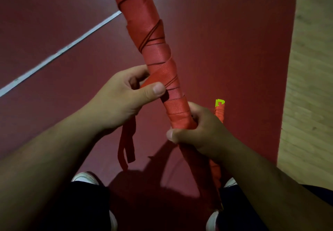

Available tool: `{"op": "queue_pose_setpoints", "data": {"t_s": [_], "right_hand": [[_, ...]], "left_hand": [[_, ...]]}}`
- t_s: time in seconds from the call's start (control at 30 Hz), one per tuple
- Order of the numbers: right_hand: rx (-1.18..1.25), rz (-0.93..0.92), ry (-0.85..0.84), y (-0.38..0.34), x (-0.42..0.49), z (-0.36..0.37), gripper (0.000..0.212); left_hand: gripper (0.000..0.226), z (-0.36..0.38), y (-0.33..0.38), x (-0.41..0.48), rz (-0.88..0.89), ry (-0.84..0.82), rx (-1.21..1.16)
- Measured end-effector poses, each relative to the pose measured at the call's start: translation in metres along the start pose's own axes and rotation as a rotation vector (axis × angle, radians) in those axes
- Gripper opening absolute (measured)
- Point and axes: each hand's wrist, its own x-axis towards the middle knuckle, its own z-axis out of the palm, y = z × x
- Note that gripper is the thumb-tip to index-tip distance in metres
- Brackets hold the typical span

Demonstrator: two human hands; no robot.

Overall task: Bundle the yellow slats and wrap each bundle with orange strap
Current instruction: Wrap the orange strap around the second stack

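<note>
Mid-wrap: left hand (124, 99) pinches the strap (159, 78), right hand (197, 133) grips the bundle (153, 30); next, probably pull taut toward seven o'clock.

Dim, reddish wide-angle view, soft blur throughout, right hand (196, 133) in shade, dark shadow on floor (225, 50).

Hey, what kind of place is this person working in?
Probably an indoor sports hall or gym: the dark red floor carries a painted white line like a court marking, and light wooden flooring runs along the right.
</note>
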Motion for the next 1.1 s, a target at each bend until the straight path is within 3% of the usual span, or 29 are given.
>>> {"op": "queue_pose_setpoints", "data": {"t_s": [0.1, 0.2, 0.3, 0.4, 0.53, 0.67, 0.77, 0.87, 0.97, 1.1], "right_hand": [[0.225, 0.018, -0.119, 0.002, -0.002, 0.0, 0.053], [0.374, 0.055, -0.303, -0.001, -0.007, -0.001, 0.048], [0.408, 0.068, -0.4, -0.004, -0.01, -0.001, 0.049], [0.341, 0.077, -0.332, -0.01, -0.007, -0.002, 0.053], [0.064, 0.028, -0.124, -0.013, -0.002, 0.004, 0.034], [-0.093, 0.051, -0.018, -0.012, -0.002, 0.007, 0.038], [-0.204, 0.026, 0.059, -0.008, -0.002, 0.006, 0.033], [-0.252, -0.011, 0.131, -0.002, -0.003, 0.006, 0.035], [-0.166, -0.048, 0.14, 0.0, -0.002, 0.003, 0.037], [0.072, -0.045, 0.023, -0.001, -0.004, 0.0, 0.029]], "left_hand": [[0.027, -0.005, -0.002, 0.0, 0.006, -0.058, -0.009], [0.06, -0.012, -0.008, -0.002, -0.005, -0.159, 0.021], [0.049, -0.008, -0.009, -0.004, 0.042, -0.173, -0.015], [0.042, 0.001, -0.005, -0.006, 0.066, 0.038, 0.006], [0.041, 0.003, -0.008, -0.003, -0.026, 0.388, 0.199], [0.052, 0.0, -0.014, -0.002, -0.118, 0.543, 0.241], [0.049, 0.004, -0.013, 0.0, -0.134, 0.518, 0.285], [0.032, 0.005, -0.007, 0.002, -0.111, 0.366, 0.231], [0.013, 0.004, -0.002, 0.002, -0.049, 0.222, 0.2], [0.022, -0.005, -0.007, 0.001, -0.002, 0.205, 0.215]]}}
